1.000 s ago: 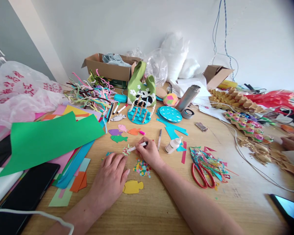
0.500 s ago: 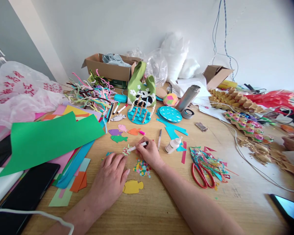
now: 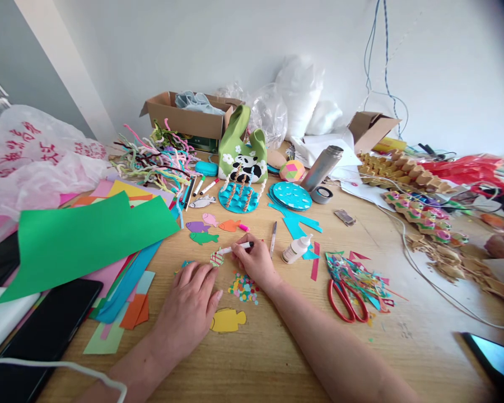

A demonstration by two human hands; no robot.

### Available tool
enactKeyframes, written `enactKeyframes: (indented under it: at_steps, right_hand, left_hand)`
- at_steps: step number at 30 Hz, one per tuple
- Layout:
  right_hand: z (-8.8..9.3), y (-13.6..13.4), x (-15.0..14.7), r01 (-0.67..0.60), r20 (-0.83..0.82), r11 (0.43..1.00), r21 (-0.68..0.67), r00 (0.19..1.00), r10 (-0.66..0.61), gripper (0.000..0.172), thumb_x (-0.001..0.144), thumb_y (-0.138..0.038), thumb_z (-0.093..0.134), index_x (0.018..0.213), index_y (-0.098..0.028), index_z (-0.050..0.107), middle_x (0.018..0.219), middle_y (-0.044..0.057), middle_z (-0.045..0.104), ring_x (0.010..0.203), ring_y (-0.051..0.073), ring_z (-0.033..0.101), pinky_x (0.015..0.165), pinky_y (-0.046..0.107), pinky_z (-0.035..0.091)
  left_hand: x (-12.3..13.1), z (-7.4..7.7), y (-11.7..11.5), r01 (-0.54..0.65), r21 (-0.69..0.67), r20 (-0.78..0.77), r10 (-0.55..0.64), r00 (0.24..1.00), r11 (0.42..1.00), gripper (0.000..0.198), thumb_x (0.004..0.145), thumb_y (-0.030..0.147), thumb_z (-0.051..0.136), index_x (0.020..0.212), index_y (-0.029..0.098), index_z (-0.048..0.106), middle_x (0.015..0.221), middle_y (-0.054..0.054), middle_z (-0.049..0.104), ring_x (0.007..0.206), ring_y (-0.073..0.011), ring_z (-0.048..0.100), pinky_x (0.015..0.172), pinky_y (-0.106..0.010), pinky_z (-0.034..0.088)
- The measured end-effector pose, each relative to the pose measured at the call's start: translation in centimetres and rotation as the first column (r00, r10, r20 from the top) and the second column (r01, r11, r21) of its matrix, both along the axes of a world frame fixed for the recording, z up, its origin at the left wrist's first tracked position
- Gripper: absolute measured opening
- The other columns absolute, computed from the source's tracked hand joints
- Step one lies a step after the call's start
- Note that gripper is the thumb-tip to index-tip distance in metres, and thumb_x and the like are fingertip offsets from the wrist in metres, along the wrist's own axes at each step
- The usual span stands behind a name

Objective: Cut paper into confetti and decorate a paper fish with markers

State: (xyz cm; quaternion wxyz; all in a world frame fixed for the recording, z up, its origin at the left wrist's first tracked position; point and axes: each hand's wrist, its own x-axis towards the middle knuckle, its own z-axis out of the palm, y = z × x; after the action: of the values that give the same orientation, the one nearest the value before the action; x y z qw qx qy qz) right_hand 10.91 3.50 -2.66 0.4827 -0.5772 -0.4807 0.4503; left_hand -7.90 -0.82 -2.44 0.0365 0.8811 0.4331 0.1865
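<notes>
1. Looking down from the head cam, the right hand (image 3: 255, 261) had its fingers clamped on a white marker (image 3: 235, 248), tip down on a small patterned paper fish (image 3: 217, 258) lying on the wooden table (image 3: 277, 358) just in front of both hands.
2. The left hand (image 3: 190, 305) lay flat beside it, fingers loosely apart, fingertips touching the table right by the fish.
3. Containers: an open cardboard box (image 3: 183, 118) at the back held some pale blue-grey stuff, can't tell what exactly. A second open box (image 3: 372, 130) lay tipped over further right, contents hidden. The green panda bag (image 3: 242, 150) stood upright between them, inside not visible.
4. A glue bottle (image 3: 296, 249) lay just right of the marker hand, and red scissors (image 3: 345, 299) lay further right among paper scraps.
5. Versus a second earlier: barely anything moved. The marker tip sat a touch higher on the fish, and another person's hand (image 3: 502, 245) at the far right edge had shifted slightly.
</notes>
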Motion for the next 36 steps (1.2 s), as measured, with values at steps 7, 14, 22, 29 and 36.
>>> enactKeyframes:
  at_steps: [7, 14, 22, 29, 36]
  right_hand:
    - [0.03, -0.02, -0.02, 0.006, 0.0, 1.0, 0.001, 1.0, -0.006, 0.018, 0.078, -0.036, 0.06, 0.074, -0.022, 0.05, 0.055, -0.002, 0.061, 0.038, 0.01, 0.045, 0.038, 0.022, 0.031]
    - [0.08, -0.02, -0.07, -0.002, 0.002, 1.0, -0.017, 1.0, 0.002, 0.019, 0.076, -0.036, 0.061, 0.074, -0.021, 0.049, 0.053, -0.003, 0.06, 0.038, 0.01, 0.045, 0.038, 0.021, 0.031]
    - [0.09, -0.01, -0.07, -0.001, 0.007, 1.0, -0.005, 1.0, 0.001, 0.02, 0.077, -0.037, 0.061, 0.075, -0.021, 0.051, 0.055, -0.002, 0.061, 0.038, 0.01, 0.045, 0.037, 0.021, 0.032]
    - [0.3, 0.01, -0.18, 0.009, -0.002, 1.0, -0.021, 1.0, -0.009, 0.019, 0.075, -0.037, 0.06, 0.074, -0.021, 0.05, 0.053, -0.003, 0.061, 0.036, 0.009, 0.044, 0.036, 0.02, 0.031]
    - [0.22, 0.03, -0.19, 0.002, 0.009, 1.0, -0.019, 1.0, -0.002, 0.018, 0.075, -0.036, 0.06, 0.074, -0.021, 0.05, 0.052, -0.003, 0.061, 0.037, 0.01, 0.044, 0.037, 0.021, 0.031]
  left_hand:
    - [-0.01, 0.05, 0.01, 0.001, -0.024, -0.016, -0.001, 1.0, 1.0, 0.036, 0.094, 0.029, 0.046, 0.124, 0.015, 0.058, 0.121, -0.01, 0.062, 0.114, -0.0283, 0.049, 0.098, -0.047, 0.045]
    - [-0.01, 0.03, -0.03, 0.006, -0.011, -0.004, -0.006, 1.0, 1.0, 0.035, 0.094, 0.029, 0.046, 0.124, 0.016, 0.058, 0.121, -0.01, 0.062, 0.113, -0.0281, 0.05, 0.097, -0.047, 0.045]
    - [0.02, -0.01, 0.03, 0.001, -0.03, -0.032, -0.002, 0.999, 1.0, 0.036, 0.094, 0.029, 0.045, 0.124, 0.014, 0.058, 0.123, -0.01, 0.062, 0.115, -0.0282, 0.048, 0.098, -0.048, 0.045]
    - [0.07, 0.11, -0.01, 0.0, -0.014, -0.01, 0.0, 1.0, 1.0, 0.035, 0.094, 0.029, 0.047, 0.124, 0.015, 0.059, 0.121, -0.01, 0.063, 0.113, -0.0278, 0.05, 0.096, -0.047, 0.046]
    - [0.05, 0.01, 0.05, 0.006, -0.022, -0.029, -0.007, 1.0, 1.0, 0.036, 0.095, 0.028, 0.045, 0.125, 0.013, 0.058, 0.122, -0.011, 0.062, 0.114, -0.0289, 0.048, 0.097, -0.049, 0.045]
